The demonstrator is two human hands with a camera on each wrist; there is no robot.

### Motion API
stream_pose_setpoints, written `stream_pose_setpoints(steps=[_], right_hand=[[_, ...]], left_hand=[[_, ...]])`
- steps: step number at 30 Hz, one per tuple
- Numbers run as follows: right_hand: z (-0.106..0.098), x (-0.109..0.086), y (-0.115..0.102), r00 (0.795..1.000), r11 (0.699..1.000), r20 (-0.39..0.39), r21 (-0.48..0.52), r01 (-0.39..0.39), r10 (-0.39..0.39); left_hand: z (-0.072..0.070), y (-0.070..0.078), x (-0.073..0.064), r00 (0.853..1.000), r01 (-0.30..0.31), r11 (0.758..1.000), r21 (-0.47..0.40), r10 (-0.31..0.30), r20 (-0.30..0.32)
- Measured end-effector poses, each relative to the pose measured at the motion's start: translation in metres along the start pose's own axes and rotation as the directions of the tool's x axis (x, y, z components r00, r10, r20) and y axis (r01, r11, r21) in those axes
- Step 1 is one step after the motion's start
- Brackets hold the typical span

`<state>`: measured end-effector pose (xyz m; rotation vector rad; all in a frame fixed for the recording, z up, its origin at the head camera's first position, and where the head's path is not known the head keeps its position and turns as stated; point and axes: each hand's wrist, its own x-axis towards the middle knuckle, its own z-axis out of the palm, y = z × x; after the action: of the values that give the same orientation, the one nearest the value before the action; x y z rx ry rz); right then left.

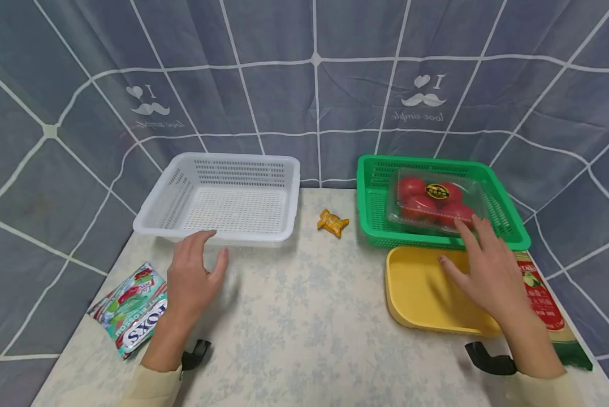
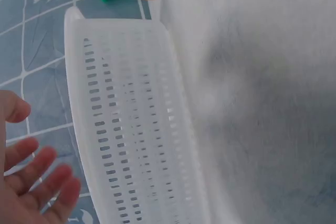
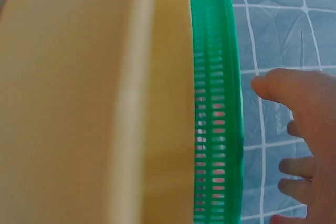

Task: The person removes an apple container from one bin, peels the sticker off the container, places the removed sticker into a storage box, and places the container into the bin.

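Observation:
My left hand (image 1: 193, 278) hovers just in front of the white basket (image 1: 279, 233), fingers relaxed and nothing held. In the left wrist view its loosely bent fingers (image 2: 46, 174) are beside the basket's slotted wall. My right hand (image 1: 492, 277) is over the yellow tray (image 1: 421, 294), its fingers spread toward the green basket (image 1: 367, 198). Inside that basket lies a clear plastic box of tomatoes (image 1: 420, 208) with a black and yellow label; my fingertips overlap its near edge in the head view. The right wrist view shows the thumb and fingers apart, holding nothing.
A small orange wrapped candy (image 1: 332, 223) lies between the two baskets. To the left is a FOX'S candy bag (image 1: 136, 308). A red and green package (image 1: 548, 305) lies right of the yellow tray, partly behind my right arm. A grey-blue curtain (image 1: 284, 102) surrounds the table.

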<state>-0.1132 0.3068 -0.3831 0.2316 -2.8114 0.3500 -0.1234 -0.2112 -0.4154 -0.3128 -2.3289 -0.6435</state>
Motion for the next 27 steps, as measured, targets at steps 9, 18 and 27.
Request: stream_pose_setpoints(steps=[9,18,27], right_hand=[[-0.010,0.023,0.020,0.984,0.971,0.085,0.168,-0.172,0.159],[-0.024,0.049,0.041,0.969,0.948,0.179,0.238,-0.209,0.169],[-0.020,0.069,0.063,0.923,0.889,0.294,0.311,-0.336,0.247]], left_hand=[[0.003,0.009,-0.014,0.981,0.112,0.979,-0.173,-0.080,0.179],[0.022,0.036,-0.007,0.954,0.065,0.980,-0.188,-0.006,0.299],[0.048,0.069,0.008,0.854,0.367,0.779,-0.508,-0.066,0.516]])
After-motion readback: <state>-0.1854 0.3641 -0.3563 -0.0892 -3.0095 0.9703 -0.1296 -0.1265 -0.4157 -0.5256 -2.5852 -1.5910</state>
